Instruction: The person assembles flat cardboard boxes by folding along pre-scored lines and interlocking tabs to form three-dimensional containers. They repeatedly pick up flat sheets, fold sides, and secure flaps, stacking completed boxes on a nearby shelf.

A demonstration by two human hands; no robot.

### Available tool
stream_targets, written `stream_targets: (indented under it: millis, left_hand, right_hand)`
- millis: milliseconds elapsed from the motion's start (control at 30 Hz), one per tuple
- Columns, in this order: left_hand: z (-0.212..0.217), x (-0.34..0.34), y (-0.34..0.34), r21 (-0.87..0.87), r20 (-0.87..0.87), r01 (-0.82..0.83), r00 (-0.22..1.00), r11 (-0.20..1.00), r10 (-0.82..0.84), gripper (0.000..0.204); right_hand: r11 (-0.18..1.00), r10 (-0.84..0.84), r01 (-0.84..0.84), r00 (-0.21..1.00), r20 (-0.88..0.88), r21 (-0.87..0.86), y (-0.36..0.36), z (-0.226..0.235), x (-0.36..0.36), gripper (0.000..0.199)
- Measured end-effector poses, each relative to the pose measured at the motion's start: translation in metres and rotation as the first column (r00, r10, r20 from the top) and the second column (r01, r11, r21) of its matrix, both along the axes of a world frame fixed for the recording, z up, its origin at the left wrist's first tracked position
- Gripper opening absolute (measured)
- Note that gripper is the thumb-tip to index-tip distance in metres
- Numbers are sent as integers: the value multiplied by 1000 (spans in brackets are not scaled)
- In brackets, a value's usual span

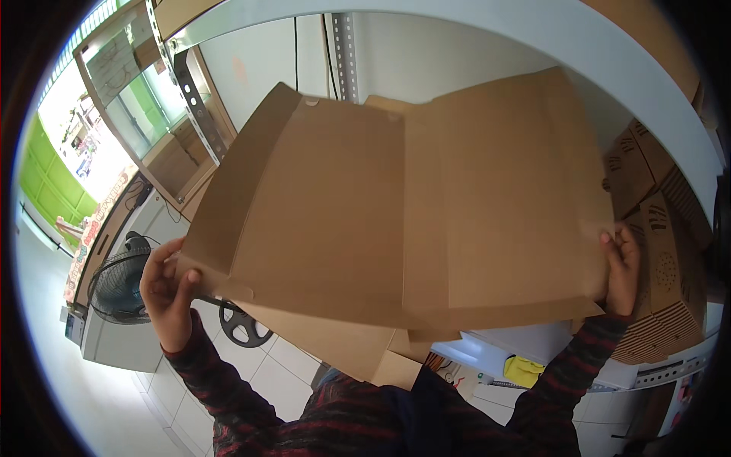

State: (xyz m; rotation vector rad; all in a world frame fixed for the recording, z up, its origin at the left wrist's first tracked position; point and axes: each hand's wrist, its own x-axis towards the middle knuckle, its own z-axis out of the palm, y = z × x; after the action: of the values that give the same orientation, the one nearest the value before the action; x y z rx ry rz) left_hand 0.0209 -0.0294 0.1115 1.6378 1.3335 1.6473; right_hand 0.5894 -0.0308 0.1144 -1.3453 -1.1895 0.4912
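A large brown cardboard box blank (327, 206), unfolded and creased down its middle, spreads across the view between my hands. At its lower left corner my left hand (169, 293) is closed, the thumb lying on the upper face and the fingers round the edge. My right hand (622, 266) grips the right edge, thumb in front, with most of its fingers behind the board. Side flaps stand partly raised along the left and near edges. Below the blank, another brown cardboard piece (327, 343) shows in part; whether it is joined to the blank I cannot tell.
Stacked folded cardboard boxes (662, 274) stand on the right, close to my right hand. A grey metal shelf beam (457, 15) arches above. At left are a black fan (122, 282), a white cabinet (114, 346) and a glass-fronted case (145, 99). A yellow cloth-like item (524, 371) lies below the blank.
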Motion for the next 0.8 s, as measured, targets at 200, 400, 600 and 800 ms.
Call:
stream_targets:
  millis: [200, 400, 600, 800]
  left_hand:
    - [-23, -25, 66, 111, -127, -99, 985, 989, 113, 41]
    - [-27, 0, 67, 396, -656, -271, 584, 877, 477, 49]
    - [-23, 130, 24, -69, -765, 339, 586, 938, -268, 52]
    - [-61, 167, 68, -193, -822, 506, 384, 841, -420, 21]
  right_hand:
    - [995, -67, 74, 993, 101, -71, 15, -12, -20, 35]
    - [914, 367, -366, 930, -27, -173, 41, -62, -71, 52]
    - [867, 438, -318, 854, 281, -385, 51, -86, -67, 52]
    - [931, 338, -151, 700, 629, -332, 36, -45, -65, 56]
